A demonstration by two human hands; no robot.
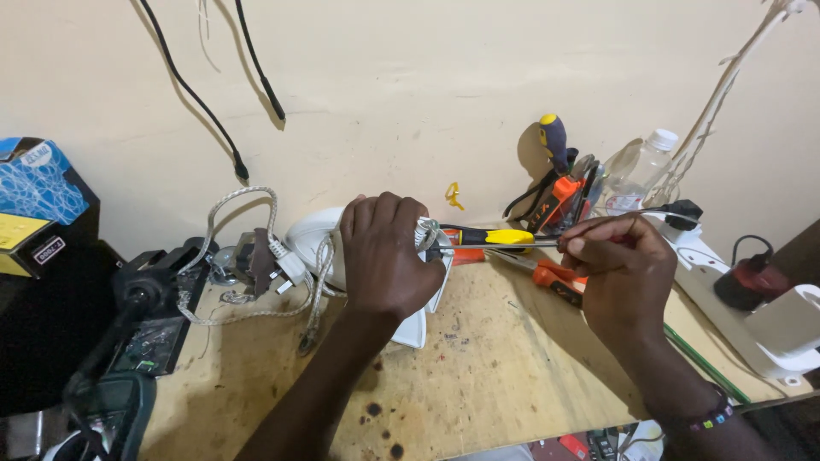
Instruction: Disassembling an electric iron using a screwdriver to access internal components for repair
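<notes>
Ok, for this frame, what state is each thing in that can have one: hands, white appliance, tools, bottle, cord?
Left hand: closed over the white plastic appliance, which lies on the wooden bench.
Right hand: pinching a thin metal screwdriver shaft, held level, tip at the appliance.
Braided grey-white cord: loose, looped.
Clear plastic bottle: upright, capped.
Yellow-and-black-handled screwdriver: lying flat.

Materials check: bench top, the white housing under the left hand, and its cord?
Bench top: looks like unfinished plywood, pale grain with dark burn-like spots. White housing under the left hand: probably moulded plastic, smooth and slightly glossy. Cord: seemingly braided fabric sheath, speckled white-grey weave. The tool shaft the right hand holds looks like bare metal.
</notes>
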